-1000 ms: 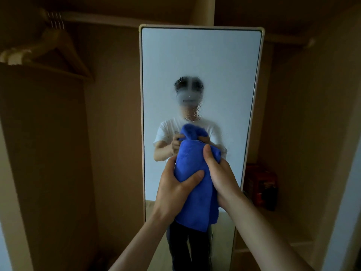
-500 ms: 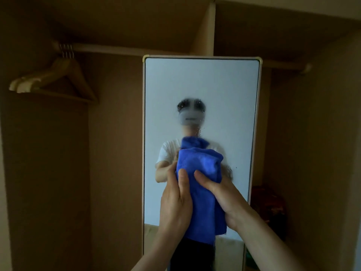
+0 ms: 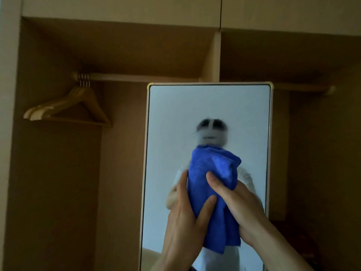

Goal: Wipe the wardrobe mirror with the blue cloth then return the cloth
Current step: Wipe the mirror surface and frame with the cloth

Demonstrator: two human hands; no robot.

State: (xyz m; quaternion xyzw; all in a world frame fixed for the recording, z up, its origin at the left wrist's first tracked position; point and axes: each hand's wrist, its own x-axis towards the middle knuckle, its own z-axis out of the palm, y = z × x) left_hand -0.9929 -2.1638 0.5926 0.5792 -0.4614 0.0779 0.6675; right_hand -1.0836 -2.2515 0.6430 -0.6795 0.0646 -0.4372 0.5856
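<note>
The tall wardrobe mirror (image 3: 211, 110) in a pale frame stands upright in the middle of the open wardrobe. A bunched blue cloth (image 3: 213, 173) is held up in front of its lower half. My left hand (image 3: 185, 218) grips the cloth from the left with the thumb across its front. From the right, my right hand (image 3: 234, 204) clasps the same cloth. Whether the cloth touches the glass cannot be told. The mirror reflects a person in a white shirt behind the cloth.
Wooden hangers (image 3: 68, 106) hang from the rail (image 3: 136, 77) at the upper left. A wardrobe divider panel (image 3: 213, 57) rises behind the mirror's top. A dark reddish object (image 3: 297, 239) sits low at the right, barely visible.
The view has tilted upward, so the mirror sits lower in frame. Both hands have lifted the cloth higher on the mirror, toward the reflected head, and regripped it.
</note>
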